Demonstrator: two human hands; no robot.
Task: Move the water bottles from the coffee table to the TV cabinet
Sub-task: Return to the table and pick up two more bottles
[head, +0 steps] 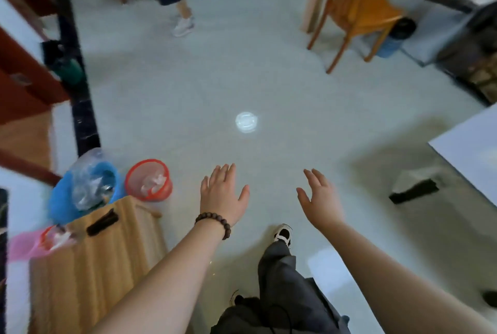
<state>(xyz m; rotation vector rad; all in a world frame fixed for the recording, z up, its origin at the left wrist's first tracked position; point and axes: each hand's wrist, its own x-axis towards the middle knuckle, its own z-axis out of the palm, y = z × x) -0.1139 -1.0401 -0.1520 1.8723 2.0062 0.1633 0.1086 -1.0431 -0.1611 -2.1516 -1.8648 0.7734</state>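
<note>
My left hand (223, 193) is stretched out over the pale floor, fingers spread, palm down, with a dark bead bracelet on its wrist. My right hand (320, 197) is held out beside it, fingers apart, holding nothing. No water bottle shows in the head view. A pale tabletop corner (473, 150) juts in at the right edge. The view is blurred by motion.
At the left stand a blue bin (80, 193) with plastic bags, a red basket (149, 180) and a tan ribbed box (96, 261). A wooden chair (357, 13) stands at the back right. Another person's leg and shoe (183, 24) are at the back. My own foot (282, 234) is below my hands.
</note>
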